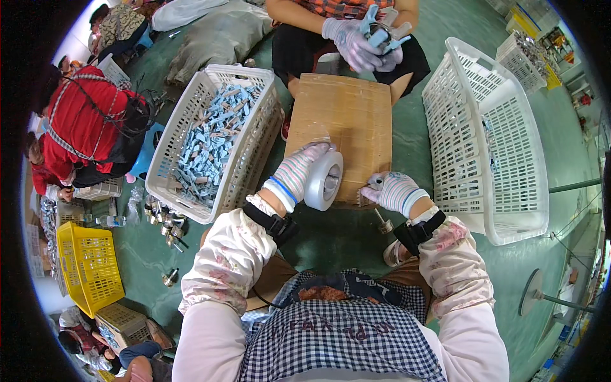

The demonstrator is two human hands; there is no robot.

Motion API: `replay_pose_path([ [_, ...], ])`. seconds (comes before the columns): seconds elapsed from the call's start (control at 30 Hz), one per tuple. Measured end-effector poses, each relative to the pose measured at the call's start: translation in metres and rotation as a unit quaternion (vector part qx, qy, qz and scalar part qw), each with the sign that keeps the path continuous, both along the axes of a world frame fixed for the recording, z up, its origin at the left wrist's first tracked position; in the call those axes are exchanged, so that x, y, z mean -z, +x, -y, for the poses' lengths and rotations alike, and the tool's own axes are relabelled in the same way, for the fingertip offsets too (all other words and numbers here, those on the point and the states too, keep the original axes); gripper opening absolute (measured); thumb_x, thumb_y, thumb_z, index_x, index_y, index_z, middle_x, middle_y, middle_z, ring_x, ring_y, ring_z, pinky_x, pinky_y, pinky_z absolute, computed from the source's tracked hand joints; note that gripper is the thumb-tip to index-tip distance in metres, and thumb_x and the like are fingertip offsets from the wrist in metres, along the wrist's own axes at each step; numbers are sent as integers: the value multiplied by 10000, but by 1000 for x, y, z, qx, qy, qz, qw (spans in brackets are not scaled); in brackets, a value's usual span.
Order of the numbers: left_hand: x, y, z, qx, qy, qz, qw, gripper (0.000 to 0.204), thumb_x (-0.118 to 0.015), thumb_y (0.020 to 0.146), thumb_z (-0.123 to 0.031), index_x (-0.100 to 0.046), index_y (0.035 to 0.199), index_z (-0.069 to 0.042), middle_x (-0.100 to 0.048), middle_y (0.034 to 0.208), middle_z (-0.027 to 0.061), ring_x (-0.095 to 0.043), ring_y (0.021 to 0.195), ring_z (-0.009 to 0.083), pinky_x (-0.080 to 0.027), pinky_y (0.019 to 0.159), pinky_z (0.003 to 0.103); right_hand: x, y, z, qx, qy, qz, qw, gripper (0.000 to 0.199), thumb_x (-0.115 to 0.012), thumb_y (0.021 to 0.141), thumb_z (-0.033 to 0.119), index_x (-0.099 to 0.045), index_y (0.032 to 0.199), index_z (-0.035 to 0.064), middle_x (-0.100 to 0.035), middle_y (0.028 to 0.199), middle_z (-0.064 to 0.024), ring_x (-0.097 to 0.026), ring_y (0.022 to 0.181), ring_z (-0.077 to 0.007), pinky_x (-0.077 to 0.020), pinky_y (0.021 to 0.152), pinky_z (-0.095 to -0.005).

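Observation:
A large roll of clear tape [314, 188] stands on its edge by the near left part of a brown cardboard box [350, 121]. My left hand [302, 167], in a striped glove, is closed on the roll from its left side. At the box's near right corner is my right hand [396, 190], also in a striped glove. Its fingers are curled together at the cardboard edge, and whatever lies between them cannot be made out. Across the box, a co-worker's gloved hands [363, 48] hold several light-blue handled pieces.
A white crate [223, 197] full of blue pieces stands left of the box. On the right is another tall white crate [477, 153]. Metal parts [167, 229] lie on the green floor near a yellow basket [89, 267]. A person in red [89, 121] sits at far left.

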State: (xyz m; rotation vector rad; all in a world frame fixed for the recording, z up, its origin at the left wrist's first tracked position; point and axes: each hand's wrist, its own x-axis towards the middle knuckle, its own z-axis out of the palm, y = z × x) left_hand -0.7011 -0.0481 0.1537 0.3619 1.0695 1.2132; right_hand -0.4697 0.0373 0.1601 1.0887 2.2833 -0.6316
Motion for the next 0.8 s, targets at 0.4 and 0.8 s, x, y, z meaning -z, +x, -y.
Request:
replay_pose_path([
  [0.4,-2,4,1,-6,-10,23,1000,319,-578,948,-291,-630,1133,-35,-644,1038,84,-615,932,179,-490,855,300,-1,2,3,17,11,-4,1000,676,-420,934,579,-569,1278,16,-633,1207,-201,-602,1128,-337,-443,1003,-390],
  [0.8,2,1,-2,-2,7,-19,1000,386,-571,950,-297,-593,1244,-48,-627,1129,101,-599,1007,199,-469,916,327,12,7,1,12,30,-35,999,597,-447,922,577,-633,1151,59,-667,1098,-204,-635,1026,-364,-482,925,-420],
])
